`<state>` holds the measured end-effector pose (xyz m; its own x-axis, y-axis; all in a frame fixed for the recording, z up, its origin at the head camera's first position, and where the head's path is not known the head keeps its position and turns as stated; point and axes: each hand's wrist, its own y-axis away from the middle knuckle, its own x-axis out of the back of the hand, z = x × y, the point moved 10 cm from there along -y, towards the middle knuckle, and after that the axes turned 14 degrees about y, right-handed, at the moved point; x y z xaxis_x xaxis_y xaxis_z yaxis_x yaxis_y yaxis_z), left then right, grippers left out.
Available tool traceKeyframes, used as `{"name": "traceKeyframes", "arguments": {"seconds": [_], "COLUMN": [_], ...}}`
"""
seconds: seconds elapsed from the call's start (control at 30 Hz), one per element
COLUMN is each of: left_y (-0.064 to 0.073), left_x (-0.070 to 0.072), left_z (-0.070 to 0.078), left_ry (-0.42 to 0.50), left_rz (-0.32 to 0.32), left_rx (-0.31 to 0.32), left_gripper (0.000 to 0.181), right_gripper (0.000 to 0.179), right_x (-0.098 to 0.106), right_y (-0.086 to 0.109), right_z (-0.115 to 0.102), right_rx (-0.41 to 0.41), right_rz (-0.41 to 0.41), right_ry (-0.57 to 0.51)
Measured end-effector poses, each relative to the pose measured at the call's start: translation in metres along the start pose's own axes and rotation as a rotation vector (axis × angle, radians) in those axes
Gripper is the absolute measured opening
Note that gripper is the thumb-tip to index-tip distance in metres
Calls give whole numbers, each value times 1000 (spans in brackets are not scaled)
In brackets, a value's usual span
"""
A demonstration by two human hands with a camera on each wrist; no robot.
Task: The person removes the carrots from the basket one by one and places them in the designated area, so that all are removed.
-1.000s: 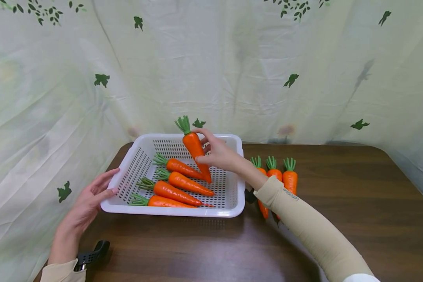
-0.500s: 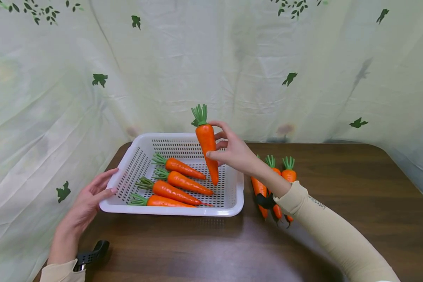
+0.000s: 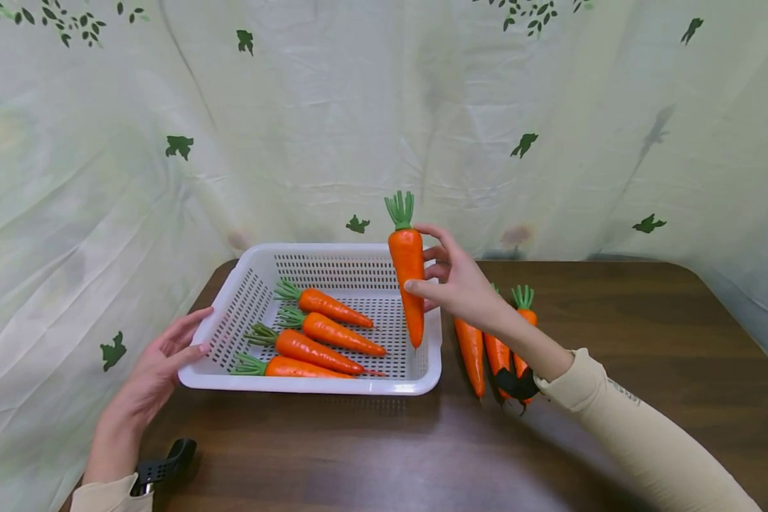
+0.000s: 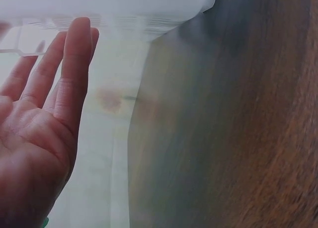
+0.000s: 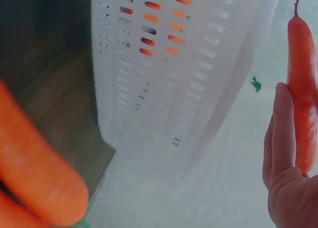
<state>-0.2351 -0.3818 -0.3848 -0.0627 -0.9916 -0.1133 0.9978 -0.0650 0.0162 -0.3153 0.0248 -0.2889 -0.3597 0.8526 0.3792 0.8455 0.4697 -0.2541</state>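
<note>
My right hand (image 3: 464, 284) holds an orange carrot (image 3: 407, 267) between thumb and fingers, green top up and tip down, over the right end of a white plastic basket (image 3: 310, 385). In the right wrist view the held carrot (image 5: 302, 94) is at the right edge. My left hand (image 3: 153, 377) touches the basket's left rim. The left wrist view shows this hand (image 4: 39, 128) with straight fingers at the basket's outer wall (image 4: 114, 7). Several carrots (image 3: 342, 333) lie side by side in the basket, green tops to the left.
More carrots (image 3: 470, 355) lie on the brown wooden table (image 3: 646, 341) right of the basket, partly hidden by my right wrist. A pale curtain (image 3: 461, 128) with green leaf prints hangs behind the table. A black strap (image 3: 166, 466) is at my left wrist.
My right hand has carried the carrot to the right, from over the lying carrots to the basket's right end, and turned it more upright. My left hand stays at the rim.
</note>
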Motion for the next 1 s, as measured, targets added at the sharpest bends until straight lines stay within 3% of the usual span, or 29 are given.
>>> {"name": "traceKeyframes", "arguments": {"seconds": [0.5,1.0], "left_y": [-2,2], "left_x": [-1,0], "left_z": [-1,-2], "left_ry": [3,13], "left_rz": [-10,1], "left_rx": [-3,-2], "left_gripper": [57,57], "right_gripper": [75,77], "right_x": [54,89], "right_y": [57,103], "right_z": [14,32], "right_rx": [-16,-86], "right_rz": [100,165], "right_ry": [67,172]}}
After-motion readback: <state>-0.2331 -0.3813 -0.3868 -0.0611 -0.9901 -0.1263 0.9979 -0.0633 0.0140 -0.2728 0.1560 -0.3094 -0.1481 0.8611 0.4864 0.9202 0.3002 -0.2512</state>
